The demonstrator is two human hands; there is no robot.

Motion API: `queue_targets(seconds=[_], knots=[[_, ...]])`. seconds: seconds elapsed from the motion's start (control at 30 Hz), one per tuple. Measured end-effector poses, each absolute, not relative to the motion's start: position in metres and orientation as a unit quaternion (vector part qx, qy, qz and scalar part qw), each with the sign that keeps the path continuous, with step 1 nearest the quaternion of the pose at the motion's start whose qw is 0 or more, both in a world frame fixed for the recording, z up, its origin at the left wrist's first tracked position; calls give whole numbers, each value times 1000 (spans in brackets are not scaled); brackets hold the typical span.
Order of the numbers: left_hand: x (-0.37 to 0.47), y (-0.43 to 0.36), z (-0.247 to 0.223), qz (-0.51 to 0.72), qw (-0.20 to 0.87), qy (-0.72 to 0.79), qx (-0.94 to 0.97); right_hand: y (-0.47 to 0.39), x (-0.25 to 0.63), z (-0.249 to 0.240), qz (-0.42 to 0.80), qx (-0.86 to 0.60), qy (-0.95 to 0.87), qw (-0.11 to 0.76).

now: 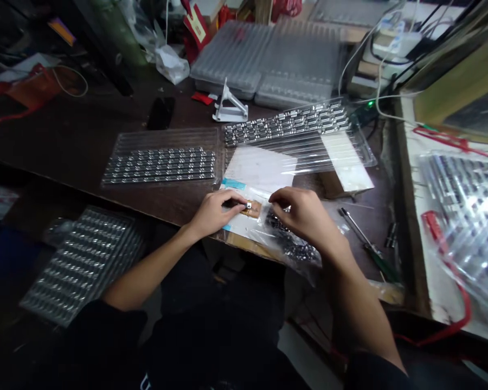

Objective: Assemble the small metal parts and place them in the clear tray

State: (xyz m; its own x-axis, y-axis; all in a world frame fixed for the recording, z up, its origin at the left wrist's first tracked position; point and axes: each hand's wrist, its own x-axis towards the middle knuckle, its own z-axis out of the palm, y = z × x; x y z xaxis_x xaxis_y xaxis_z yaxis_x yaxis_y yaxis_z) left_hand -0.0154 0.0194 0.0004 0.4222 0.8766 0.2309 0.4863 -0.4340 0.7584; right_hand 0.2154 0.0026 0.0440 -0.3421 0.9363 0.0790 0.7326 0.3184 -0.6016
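Note:
My left hand pinches a small shiny metal part between thumb and fingertips, over a small brown block on a white board. To its right, my right hand hovers with its fingers curled together above a clear plastic bag of small dark metal pieces. Whether anything sits between the right fingertips cannot be made out. Beyond the hands, one clear tray carries rows of metal parts, and a second clear tray holds more of them.
A screwdriver with a green handle lies at the right. Behind stand a white phone stand, a dark phone and stacked clear trays. A white box rests on the right tray. Filled trays are stacked at lower left.

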Motion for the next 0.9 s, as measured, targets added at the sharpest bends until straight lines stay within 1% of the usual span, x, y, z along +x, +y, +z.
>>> queue_targets(seconds=[0.2,0.3,0.4,0.47,0.53,0.6,0.73,0.8,0.9], knots=[[-13,17,-4,325,252,419,809,5,211,32,235,-511,-800,211],[-13,16,-8,332,256,412,809,5,205,29,237,-512,-801,199],[-14,17,-6,340,282,412,797,5,197,27,230,-525,-800,177],[-16,16,-4,369,286,433,771,5,192,26,237,-527,-796,183],[-20,15,-2,395,268,465,746,4,187,24,259,-512,-795,197],[-25,11,-2,376,242,488,749,2,182,22,263,-496,-805,191],[-31,3,-7,289,211,491,794,-2,176,21,187,-504,-834,122],[-31,2,-9,284,210,492,796,-4,174,23,184,-490,-846,103],[-30,4,-10,292,216,509,780,-4,173,25,206,-475,-850,104]])
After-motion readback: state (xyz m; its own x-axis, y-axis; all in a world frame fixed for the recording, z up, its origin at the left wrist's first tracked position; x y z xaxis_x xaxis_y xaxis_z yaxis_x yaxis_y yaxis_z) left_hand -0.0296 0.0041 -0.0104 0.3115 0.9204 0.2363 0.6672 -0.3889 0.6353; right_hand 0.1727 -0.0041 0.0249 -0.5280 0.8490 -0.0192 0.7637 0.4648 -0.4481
